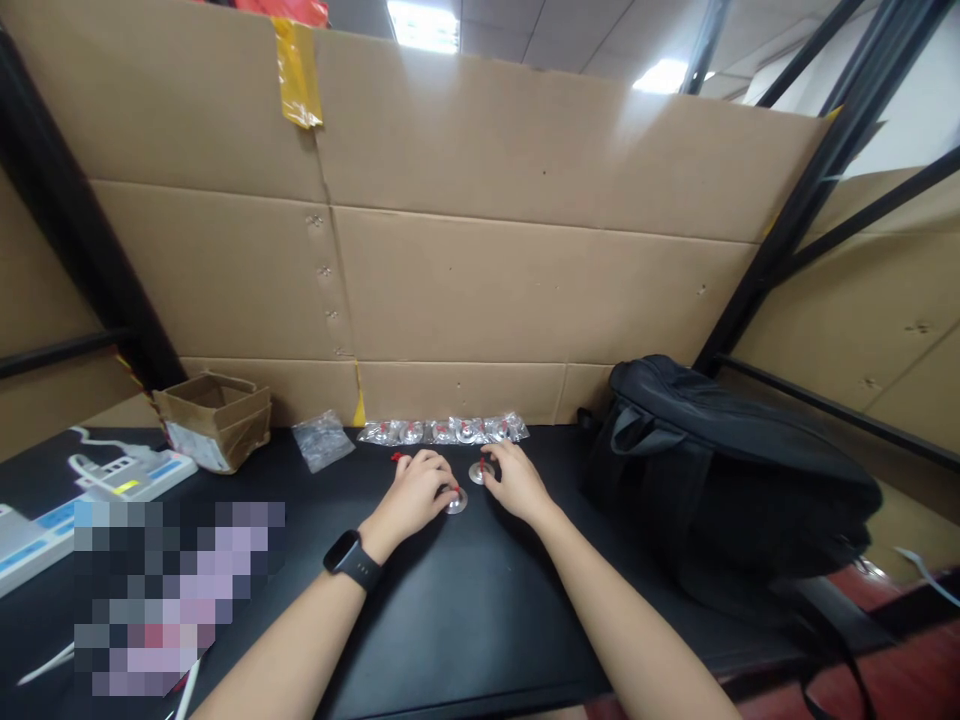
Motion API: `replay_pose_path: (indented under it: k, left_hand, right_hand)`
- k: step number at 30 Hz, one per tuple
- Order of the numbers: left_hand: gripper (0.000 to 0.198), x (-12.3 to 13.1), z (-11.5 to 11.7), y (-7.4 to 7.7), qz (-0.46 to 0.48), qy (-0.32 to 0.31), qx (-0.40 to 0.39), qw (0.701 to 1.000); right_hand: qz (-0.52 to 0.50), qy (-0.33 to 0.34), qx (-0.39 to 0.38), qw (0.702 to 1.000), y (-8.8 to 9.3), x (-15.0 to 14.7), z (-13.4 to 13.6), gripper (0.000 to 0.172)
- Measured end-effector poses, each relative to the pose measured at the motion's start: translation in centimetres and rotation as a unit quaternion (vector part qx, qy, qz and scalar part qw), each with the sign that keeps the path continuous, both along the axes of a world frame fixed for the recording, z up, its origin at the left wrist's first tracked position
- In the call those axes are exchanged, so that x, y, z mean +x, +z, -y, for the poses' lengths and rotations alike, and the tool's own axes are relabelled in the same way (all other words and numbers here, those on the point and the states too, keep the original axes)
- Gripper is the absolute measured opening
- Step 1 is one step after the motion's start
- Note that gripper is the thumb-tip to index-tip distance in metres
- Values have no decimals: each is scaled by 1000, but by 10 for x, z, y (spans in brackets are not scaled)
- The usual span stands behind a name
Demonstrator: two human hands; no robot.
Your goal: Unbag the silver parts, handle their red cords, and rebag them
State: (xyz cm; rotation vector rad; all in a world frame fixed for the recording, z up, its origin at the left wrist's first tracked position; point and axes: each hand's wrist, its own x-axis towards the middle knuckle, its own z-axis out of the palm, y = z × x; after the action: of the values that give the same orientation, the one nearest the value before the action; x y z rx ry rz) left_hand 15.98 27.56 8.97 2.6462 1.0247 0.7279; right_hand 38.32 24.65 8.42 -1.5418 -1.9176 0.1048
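My left hand [421, 492], with a dark watch on its wrist, pinches the red middle of a small silver finger cymbal [457, 504] close over the black tabletop. My right hand [519, 484] has its thumb and fingers closed at the red cord of a second finger cymbal [475, 474], just to the right and slightly farther away. Fingers cover part of both discs. Beyond the left knuckles a small red piece [397, 457] shows, its kind unclear. Behind the hands lies a row of several similar silver discs in clear plastic packets [442, 431].
A crumpled clear bag [322, 440] and an open cardboard box [217, 415] stand back left. White power strips [161, 478] with cables lie at left, near a blurred-out patch. A black backpack [720, 480] fills the right side. A cardboard wall [487, 290] closes the back.
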Motion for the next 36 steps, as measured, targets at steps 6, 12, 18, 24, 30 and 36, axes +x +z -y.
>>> replay_pose_path:
  k: [6,12,18,24,30,36]
  left_hand:
    - [12,-1,3,1,-29,2,26,999]
    - [9,2,5,2,-23,28,48,998]
    - [8,2,3,0,2,77,58,995]
    - [12,4,2,2,59,122,20,991]
    - [18,2,-5,5,181,153,-16,971]
    - [29,10,-15,-6,402,86,-174,895]
  right_hand:
    - [60,-35,-45,997,-9,0,-9,12]
    - [60,-42,-28,997,-9,-2,-13,9]
    - [20,-15,5,1000,-4,-1,-10,8]
    - [-112,54,62,990,6,-6,-4,9]
    - [-127,36,80,988,10,-6,-2,10]
    - [-213,28,97,972,13,-11,1,12]
